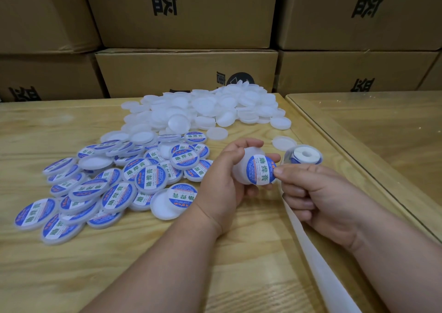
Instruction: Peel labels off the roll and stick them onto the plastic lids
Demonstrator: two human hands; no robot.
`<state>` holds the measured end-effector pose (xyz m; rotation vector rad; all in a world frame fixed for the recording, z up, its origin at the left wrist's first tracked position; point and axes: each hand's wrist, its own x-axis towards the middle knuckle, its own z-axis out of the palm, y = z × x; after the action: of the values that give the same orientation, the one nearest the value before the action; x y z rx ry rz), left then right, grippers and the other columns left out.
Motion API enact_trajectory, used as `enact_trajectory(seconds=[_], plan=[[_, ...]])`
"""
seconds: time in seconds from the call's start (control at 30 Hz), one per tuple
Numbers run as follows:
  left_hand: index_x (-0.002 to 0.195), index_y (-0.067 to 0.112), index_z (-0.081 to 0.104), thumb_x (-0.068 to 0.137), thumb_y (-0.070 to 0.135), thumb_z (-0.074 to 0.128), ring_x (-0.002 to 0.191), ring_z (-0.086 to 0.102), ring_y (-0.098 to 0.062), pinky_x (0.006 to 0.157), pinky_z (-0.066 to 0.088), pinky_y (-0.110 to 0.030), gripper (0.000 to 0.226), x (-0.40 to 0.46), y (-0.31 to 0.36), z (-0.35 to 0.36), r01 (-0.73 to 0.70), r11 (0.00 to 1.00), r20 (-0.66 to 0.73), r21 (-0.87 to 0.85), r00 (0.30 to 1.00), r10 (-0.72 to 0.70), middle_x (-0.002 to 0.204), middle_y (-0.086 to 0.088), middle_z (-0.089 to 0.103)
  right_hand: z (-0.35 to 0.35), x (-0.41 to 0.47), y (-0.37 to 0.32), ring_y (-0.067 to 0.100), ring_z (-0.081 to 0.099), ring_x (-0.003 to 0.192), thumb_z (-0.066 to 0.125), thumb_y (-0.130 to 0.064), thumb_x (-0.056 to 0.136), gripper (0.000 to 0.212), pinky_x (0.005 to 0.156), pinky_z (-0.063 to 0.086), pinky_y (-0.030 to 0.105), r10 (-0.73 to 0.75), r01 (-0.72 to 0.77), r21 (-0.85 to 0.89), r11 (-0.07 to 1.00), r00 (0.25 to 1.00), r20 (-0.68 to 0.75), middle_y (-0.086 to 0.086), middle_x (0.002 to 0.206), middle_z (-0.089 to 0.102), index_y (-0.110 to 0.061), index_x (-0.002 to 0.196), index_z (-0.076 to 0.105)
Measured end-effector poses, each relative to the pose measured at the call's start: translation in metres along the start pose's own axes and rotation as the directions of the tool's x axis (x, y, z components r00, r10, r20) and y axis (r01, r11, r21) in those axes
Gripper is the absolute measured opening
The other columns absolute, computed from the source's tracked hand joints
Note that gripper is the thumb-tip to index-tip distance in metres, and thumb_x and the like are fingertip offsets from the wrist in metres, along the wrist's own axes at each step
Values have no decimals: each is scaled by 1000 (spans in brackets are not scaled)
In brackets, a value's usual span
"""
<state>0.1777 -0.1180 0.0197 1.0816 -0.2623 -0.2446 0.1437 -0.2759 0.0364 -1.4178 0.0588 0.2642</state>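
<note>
My left hand [224,176] grips a lid [247,169] above the desk [239,253]; my right hand [318,193], fingers curled, pinches the label [261,169] on it. The roll [305,156] sits just beyond, with labelled lids [114,183] heaped at left and bare lids [210,107] behind.

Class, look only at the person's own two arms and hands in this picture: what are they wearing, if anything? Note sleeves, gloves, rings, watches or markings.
Both forearms are bare as far as the picture's lower edge; no sleeve shows. The left hand and the right hand wear no gloves. No ring, watch, bracelet or marking shows on either. The nails that show are short and unpainted.
</note>
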Motion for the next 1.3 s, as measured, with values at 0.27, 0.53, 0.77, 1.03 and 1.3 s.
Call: enact_trajectory(seconds=[0.27,0.53,0.77,1.03,1.3], plan=[[108,14,58,72,25,44,58,62,-27,52,29,-32,40,2,-1,0,23,999,25,49,999,-24,101,-18,75,1,1,1,6,22,39,68,-26,81,25,35,24,18,8,-8,28,1000,1000,7,-7,50,31,-19,57,62],[107,16,60,75,22,45,60,62,-26,52,31,-31,36,2,-2,-2,18,998,29,65,999,-20,105,-19,75,-1,2,3,5,23,38,65,-21,90,18,34,25,17,9,-9,27,1000,1000,-19,-7,49,34,-8,80,58],[106,20,62,83,27,50,62,64,-24,52,34,-29,27,-1,-2,-1,-6,994,33,105,999,3,106,-16,76,1,1,5,5,25,38,60,-18,96,49,35,24,17,-3,3,11,1000,1000,9,-8,48,40,20,125,51],[100,27,67,85,26,51,62,65,-22,51,36,-28,22,-2,-2,0,-6,993,35,120,999,2,107,-13,77,0,4,6,4,26,37,57,-16,99,44,36,22,17,11,-10,51,999,1000,-12,-8,46,42,13,133,53],[92,41,69,85,26,54,65,69,-18,53,46,-22,23,1,-5,-1,9,975,-7,220,1000,-8,107,-2,78,-1,4,5,5,24,37,60,-18,97,24,34,24,17,14,-13,62,998,1000,-20,-9,47,36,-4,116,62]])
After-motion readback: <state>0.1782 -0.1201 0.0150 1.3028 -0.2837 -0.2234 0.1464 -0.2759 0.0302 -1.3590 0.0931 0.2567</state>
